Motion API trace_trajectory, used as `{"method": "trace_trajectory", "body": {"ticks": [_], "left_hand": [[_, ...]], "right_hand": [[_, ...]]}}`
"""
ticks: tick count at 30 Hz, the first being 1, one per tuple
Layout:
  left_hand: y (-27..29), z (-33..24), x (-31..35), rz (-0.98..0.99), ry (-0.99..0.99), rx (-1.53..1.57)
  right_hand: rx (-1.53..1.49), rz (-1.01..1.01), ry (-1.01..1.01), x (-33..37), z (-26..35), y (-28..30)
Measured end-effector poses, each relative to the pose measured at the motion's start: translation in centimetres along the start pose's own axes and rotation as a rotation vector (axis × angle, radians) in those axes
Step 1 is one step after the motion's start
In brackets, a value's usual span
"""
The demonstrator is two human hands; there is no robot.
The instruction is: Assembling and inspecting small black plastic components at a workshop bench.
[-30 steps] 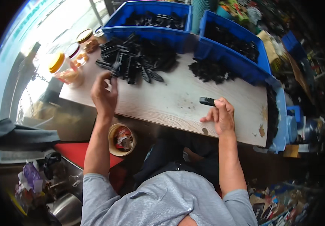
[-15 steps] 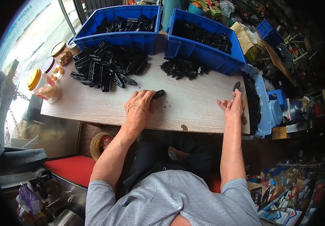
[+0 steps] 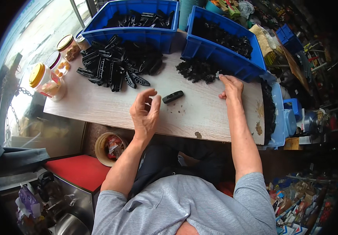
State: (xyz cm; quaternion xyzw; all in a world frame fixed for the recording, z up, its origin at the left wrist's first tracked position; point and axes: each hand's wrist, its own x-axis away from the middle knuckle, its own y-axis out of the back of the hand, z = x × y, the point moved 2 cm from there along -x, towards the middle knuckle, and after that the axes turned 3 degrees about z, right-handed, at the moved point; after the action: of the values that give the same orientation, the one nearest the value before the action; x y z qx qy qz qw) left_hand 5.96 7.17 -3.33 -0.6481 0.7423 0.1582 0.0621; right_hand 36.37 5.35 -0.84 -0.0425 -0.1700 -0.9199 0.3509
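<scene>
A long black plastic piece with rounded ends lies alone on the pale wooden table. Just left of it, my left hand is raised with fingers curved and apart, holding nothing. My right hand reaches to the right edge of a pile of small black plastic parts. Its fingertips are at a small shiny part there; the fingers look apart, and no grip on it shows. A larger heap of long black plastic pieces spreads over the table's far left.
Two blue bins of black parts stand along the back. A translucent bluish tub with black pieces adjoins the table's right edge. Lidded jars line the left edge. A waste bucket stands below the table's front.
My left hand has let go of the long black piece and drawn back. My right hand has moved left to the small parts; the dark piece at its fingertips is gone from there.
</scene>
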Motion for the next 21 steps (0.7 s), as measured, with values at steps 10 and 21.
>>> {"method": "trace_trajectory", "body": {"ticks": [10, 21], "left_hand": [[0.0, 0.8, 1.4, -0.073, -0.029, 0.238], [-5.9, -0.8, 2.8, 0.196, 0.190, 0.343]], "right_hand": [[0.075, 0.029, 0.050, -1.1, 0.1, -2.1], [-0.352, 0.335, -0.134, 5.4, -1.6, -1.0]]}}
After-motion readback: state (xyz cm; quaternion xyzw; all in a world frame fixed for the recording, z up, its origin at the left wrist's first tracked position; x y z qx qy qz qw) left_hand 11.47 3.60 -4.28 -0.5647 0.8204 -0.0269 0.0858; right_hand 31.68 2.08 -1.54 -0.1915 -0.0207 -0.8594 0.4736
